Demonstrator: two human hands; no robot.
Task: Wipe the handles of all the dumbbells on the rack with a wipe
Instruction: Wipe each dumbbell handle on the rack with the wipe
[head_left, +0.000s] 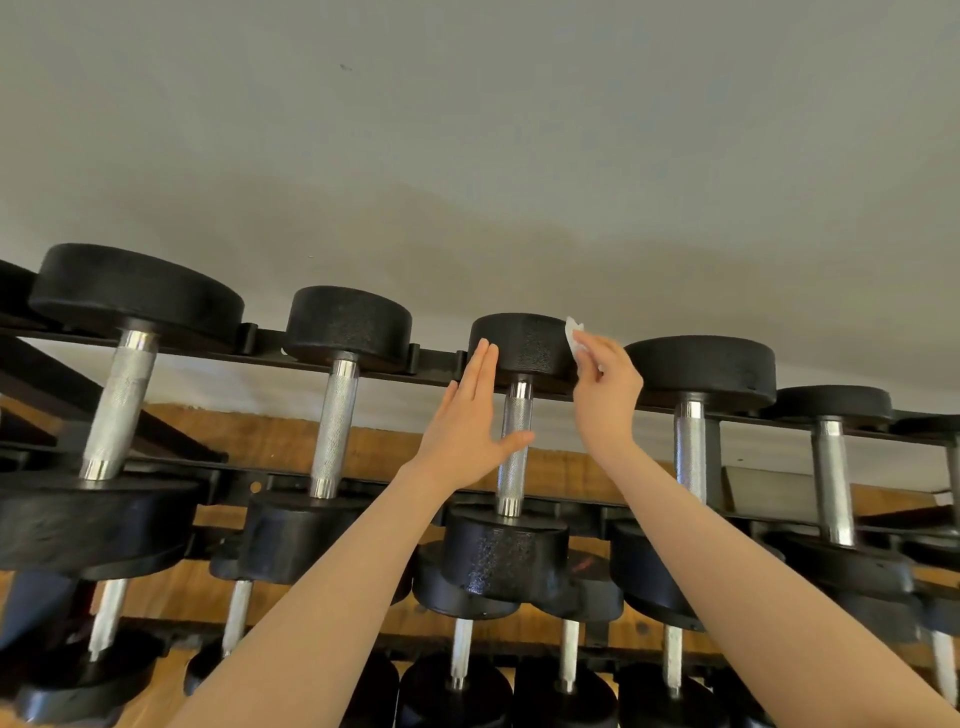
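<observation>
A black rack (431, 358) carries a top row of dumbbells with black round heads and silver knurled handles. My left hand (470, 423) is flat with straight fingers; its fingertips lie against the far head of the middle dumbbell (522, 343) and its thumb crosses the silver handle (514, 452). My right hand (605, 395) pinches a small white wipe (573, 332) beside the right edge of that same head. The wipe is off the handle.
More top-row dumbbells stand to the left (337, 410) (122, 400) and right (691, 447) (831, 467). A lower row of dumbbells (462, 649) sits beneath my forearms. A wooden panel (291, 441) and a grey wall (467, 156) lie behind the rack.
</observation>
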